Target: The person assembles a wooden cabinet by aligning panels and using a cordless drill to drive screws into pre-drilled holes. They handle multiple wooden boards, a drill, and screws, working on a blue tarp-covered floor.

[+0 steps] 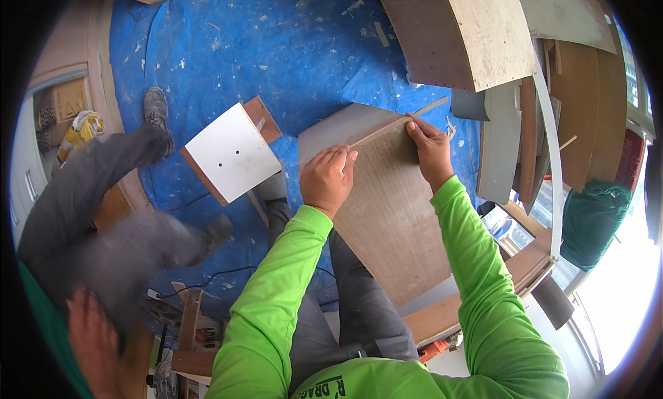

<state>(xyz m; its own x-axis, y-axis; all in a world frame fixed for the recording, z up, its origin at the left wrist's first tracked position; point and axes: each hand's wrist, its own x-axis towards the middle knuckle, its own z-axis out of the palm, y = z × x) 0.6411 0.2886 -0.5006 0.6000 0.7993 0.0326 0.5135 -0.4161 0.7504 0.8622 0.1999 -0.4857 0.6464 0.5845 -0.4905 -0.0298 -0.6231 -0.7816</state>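
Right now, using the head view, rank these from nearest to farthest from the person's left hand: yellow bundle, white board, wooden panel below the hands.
1. Wooden panel: right by the left hand.
2. White board: left of the hand.
3. Yellow bundle: far left, by the doorway.

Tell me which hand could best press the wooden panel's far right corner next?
Probably the right hand: it's at that corner of the wooden panel, while the left hand sits farther left.
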